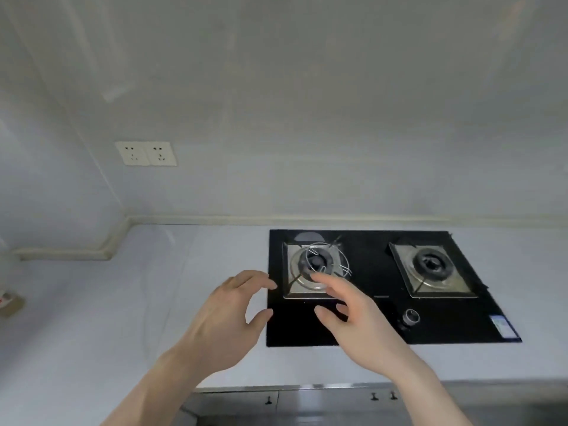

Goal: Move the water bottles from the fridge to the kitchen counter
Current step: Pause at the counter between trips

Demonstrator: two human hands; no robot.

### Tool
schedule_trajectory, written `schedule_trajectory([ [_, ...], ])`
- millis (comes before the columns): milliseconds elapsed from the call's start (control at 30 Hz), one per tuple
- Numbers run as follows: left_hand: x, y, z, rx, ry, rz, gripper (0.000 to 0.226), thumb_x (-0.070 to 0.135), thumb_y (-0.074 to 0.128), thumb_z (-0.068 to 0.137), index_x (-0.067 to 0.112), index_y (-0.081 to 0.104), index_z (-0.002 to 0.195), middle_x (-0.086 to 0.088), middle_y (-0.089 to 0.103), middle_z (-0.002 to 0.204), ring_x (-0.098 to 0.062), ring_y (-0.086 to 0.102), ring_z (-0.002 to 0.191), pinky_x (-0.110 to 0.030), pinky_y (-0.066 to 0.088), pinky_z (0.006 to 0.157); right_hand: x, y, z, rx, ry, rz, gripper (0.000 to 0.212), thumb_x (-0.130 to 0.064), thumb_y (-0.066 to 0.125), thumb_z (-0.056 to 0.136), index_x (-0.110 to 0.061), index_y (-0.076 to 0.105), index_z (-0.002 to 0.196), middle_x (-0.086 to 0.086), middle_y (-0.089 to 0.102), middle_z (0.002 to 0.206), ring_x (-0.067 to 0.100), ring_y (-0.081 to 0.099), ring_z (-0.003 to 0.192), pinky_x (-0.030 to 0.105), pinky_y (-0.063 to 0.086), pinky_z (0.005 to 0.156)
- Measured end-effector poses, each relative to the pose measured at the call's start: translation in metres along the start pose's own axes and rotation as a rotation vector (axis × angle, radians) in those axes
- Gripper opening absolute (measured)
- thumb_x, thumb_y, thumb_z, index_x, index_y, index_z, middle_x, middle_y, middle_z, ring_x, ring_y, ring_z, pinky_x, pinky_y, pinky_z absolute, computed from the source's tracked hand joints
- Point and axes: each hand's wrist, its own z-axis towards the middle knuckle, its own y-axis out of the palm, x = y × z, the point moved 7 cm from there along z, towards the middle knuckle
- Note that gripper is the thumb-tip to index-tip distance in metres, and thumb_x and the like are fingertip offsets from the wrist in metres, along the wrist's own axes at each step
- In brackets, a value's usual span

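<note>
White counter (92, 302) bare left of black hob (368, 321); left hand (221, 321), right hand (356, 321) loose-fingered, empty, above hob's front-left edge.

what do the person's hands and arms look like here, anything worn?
Left hand and right hand are bare: no gloves, rings or markings visible. Both forearms are bare down to the bottom edge of the frame, with no sleeves, watch or wristbands showing.

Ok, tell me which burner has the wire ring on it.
The left burner, partly behind the right hand; the right burner has none.
</note>
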Motion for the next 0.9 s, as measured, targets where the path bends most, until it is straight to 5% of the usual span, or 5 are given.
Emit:
schedule_trajectory([
  [100,0.046,0.031,0.011,-0.042,0.095,-0.034,0.037,0.029,0.067,0.096,0.041,0.058,0.131,0.035,0.046,0.134,0.006,0.046,0.126,0.001,0.022,0.102,0.026,-0.044,-0.039,0.087,0.038,0.005,0.054,-0.026,0.064,0.101,-0.060,0.047,0.140,-0.048,0.045,0.137,-0.021,0.040,0.131,0.016,0.038,0.113],
  [267,0.153,0.096,0.035,-0.190,0.359,-0.035,0.038,0.034,0.065,0.097,0.041,0.057,0.133,0.035,0.045,0.137,0.007,0.043,0.132,-0.018,0.032,0.115,0.086,-0.126,-0.126,0.338,0.163,0.003,0.054,-0.028,0.064,0.101,-0.059,0.047,0.141,-0.039,0.045,0.145,-0.016,0.043,0.133,0.017,0.041,0.110],
  [500,0.306,0.184,0.061,-0.389,0.697,-0.040,0.037,0.038,0.065,0.096,0.047,0.054,0.130,0.036,0.043,0.140,0.007,0.042,0.131,-0.023,0.040,0.110,0.148,-0.207,-0.258,0.709,0.395,0.008,0.050,-0.032,0.064,0.101,-0.057,0.048,0.140,-0.036,0.047,0.146,-0.014,0.043,0.133,0.020,0.039,0.112],
  [733,0.415,0.250,0.077,-0.544,0.925,-0.083,0.038,0.037,0.063,0.097,0.045,0.053,0.133,0.035,0.042,0.141,0.009,0.040,0.133,-0.013,0.029,0.108,0.182,-0.260,-0.331,0.941,0.553,-0.007,0.049,-0.030,0.065,0.100,-0.057,0.050,0.138,-0.050,0.041,0.138,-0.020,0.043,0.129,0.016,0.042,0.108],
  [900,0.468,0.279,0.096,-0.606,1.056,-0.107,0.037,0.034,0.063,0.097,0.044,0.055,0.131,0.034,0.043,0.141,0.009,0.039,0.133,-0.012,0.028,0.108,0.199,-0.296,-0.351,1.032,0.629,-0.029,0.049,-0.032,0.066,0.100,-0.054,0.050,0.141,-0.043,0.043,0.139,-0.017,0.042,0.132,0.020,0.039,0.116],
])
